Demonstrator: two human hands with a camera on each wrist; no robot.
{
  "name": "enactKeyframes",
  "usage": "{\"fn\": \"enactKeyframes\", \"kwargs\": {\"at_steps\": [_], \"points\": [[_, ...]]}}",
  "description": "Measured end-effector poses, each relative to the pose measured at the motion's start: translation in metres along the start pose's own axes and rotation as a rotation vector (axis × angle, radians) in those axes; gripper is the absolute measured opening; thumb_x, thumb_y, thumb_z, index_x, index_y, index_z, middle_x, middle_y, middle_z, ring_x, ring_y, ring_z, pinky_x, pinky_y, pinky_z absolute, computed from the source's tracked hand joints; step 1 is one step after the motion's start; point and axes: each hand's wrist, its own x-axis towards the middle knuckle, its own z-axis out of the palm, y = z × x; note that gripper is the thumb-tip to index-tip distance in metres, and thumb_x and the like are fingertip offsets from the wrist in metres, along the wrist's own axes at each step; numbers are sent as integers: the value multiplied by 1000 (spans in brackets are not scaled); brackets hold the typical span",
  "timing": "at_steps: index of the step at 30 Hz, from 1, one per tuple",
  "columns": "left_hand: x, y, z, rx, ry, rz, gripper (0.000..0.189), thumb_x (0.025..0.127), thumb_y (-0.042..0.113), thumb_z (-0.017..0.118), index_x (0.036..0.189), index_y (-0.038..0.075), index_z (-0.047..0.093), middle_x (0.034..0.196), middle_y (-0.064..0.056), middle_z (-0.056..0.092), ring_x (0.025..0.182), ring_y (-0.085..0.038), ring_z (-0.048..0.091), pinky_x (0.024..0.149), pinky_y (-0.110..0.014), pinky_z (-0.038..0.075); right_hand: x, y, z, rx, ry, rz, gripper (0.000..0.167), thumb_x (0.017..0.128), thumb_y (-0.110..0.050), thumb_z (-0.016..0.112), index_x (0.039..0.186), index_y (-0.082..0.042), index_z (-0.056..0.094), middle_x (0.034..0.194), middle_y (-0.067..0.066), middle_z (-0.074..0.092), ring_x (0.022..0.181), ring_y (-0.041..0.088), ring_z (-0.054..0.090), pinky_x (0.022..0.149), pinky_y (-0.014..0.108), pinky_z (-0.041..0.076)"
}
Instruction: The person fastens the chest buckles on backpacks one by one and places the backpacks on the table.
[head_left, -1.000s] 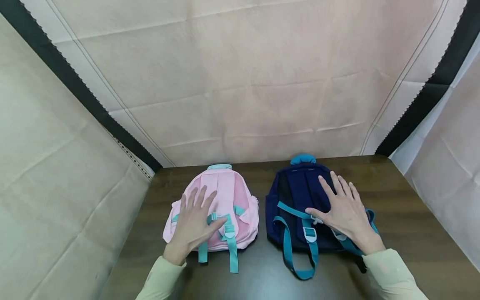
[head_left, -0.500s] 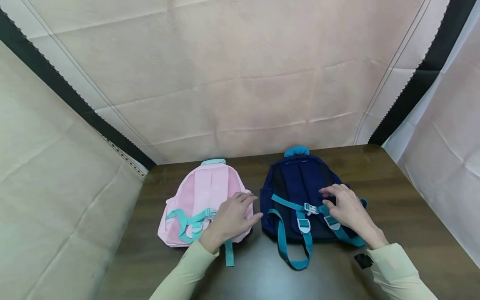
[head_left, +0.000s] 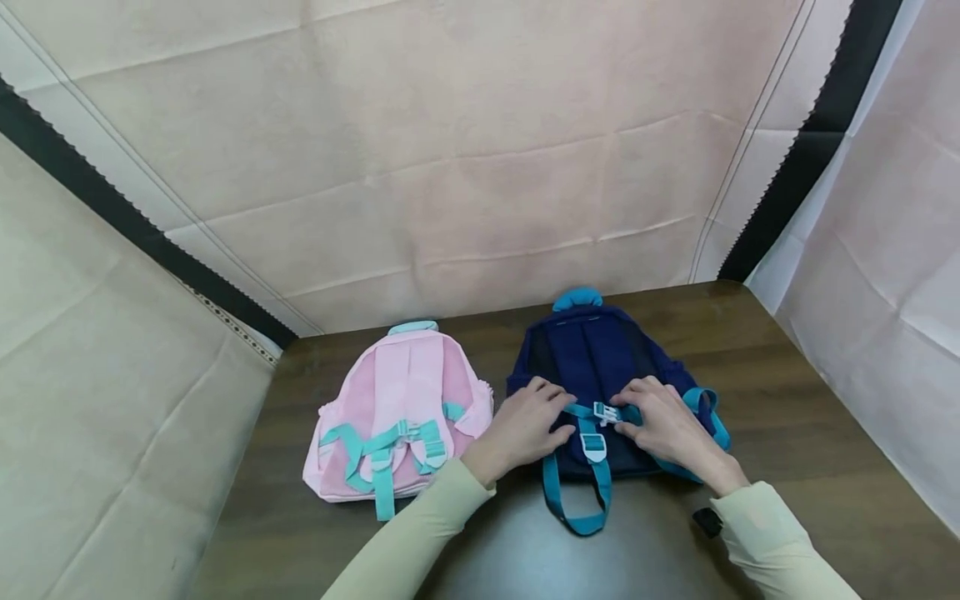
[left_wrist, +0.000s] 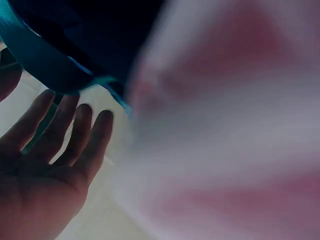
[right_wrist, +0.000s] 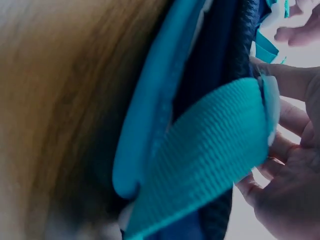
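Observation:
A navy backpack (head_left: 573,342) lies on the table, its strap side facing up. Across it runs a teal chest strap (head_left: 582,411) with a white buckle (head_left: 607,412). My left hand (head_left: 525,427) reaches over to the strap's left end; in the left wrist view its fingers (left_wrist: 90,142) are spread and fairly straight, tips beside teal webbing (left_wrist: 45,65). Just right of the buckle, my right hand (head_left: 660,423) holds the chest strap between thumb and fingers. A teal shoulder strap (right_wrist: 210,145) loops up beside that hand in the right wrist view.
A pink backpack (head_left: 408,375) with mint straps (head_left: 382,479) lies to the left, under my left forearm's side. The brown table (head_left: 585,575) ends at a pale fabric wall (head_left: 480,150). A small black object (head_left: 707,522) sits by my right cuff.
My left hand has left the pink backpack and moved right to the navy one. My right hand has shifted left and down to the chest strap, by the buckle. The head view has shifted too.

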Motion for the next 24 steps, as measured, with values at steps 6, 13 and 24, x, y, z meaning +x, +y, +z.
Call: {"fn": "enactKeyframes", "kwargs": {"at_steps": [6,13,24], "points": [[23,23,7,93,-34,28,48,110,43,65,151,19,66,149,-1,70,133,-19,62,112,-32,57,0,2,5,0,6,22,23,90,-12,89,111,-6,82,114,11,77,109,31,61,90,47,47],[36,34,17,160,3,63,38,111,41,63,143,22,71,136,3,75,119,-16,65,100,-27,59,1,3,9,-2,7,3,25,90,-12,88,113,-4,82,116,13,77,111,34,62,95,55,51],[39,32,22,125,57,25,33,109,40,68,136,22,76,128,5,78,110,-14,64,94,-23,58,3,2,5,32,21,0,24,89,-12,89,112,-7,81,113,12,78,108,33,63,98,60,53]]}}
